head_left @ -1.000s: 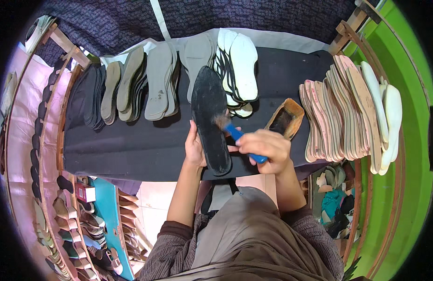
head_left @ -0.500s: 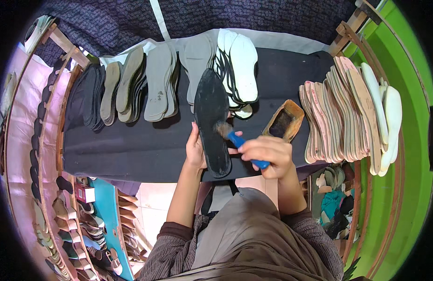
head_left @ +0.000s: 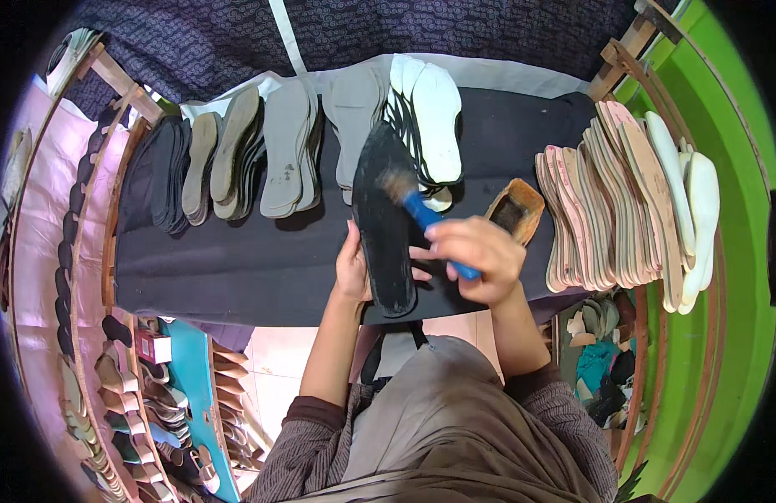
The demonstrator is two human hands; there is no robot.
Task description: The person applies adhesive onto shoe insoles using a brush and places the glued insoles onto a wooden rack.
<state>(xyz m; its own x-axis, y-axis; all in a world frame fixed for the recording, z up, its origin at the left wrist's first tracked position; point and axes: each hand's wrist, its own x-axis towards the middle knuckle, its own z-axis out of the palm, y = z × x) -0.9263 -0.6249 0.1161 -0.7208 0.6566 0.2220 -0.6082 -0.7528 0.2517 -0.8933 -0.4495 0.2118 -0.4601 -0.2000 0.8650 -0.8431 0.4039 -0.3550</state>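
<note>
My left hand (head_left: 352, 267) holds a black shoe sole (head_left: 383, 243) from beneath, thumb along its left edge and fingertips showing past its right edge. The sole is raised over the table with its toe end pointing away from me. In my right hand (head_left: 482, 258) is a brush with a blue handle (head_left: 423, 214), gripped between thumb and fingers. Its bristles rest on the wide forward part of the sole and look blurred. Behind my right hand lies an open tan container (head_left: 532, 201) with a dark inside, partly covered by the hand.
Stacks of grey insoles (head_left: 283, 151), black insoles (head_left: 171, 176) and white insoles (head_left: 438, 117) line the far side of the dark-covered table (head_left: 220, 272). A thick row of tan soles (head_left: 610, 210) stands at the right. Shelves with shoe parts (head_left: 157, 402) are at lower left.
The brush has moved from the middle of the sole up toward its toe end, my right hand going slightly away from me. My left hand and the sole have barely shifted.
</note>
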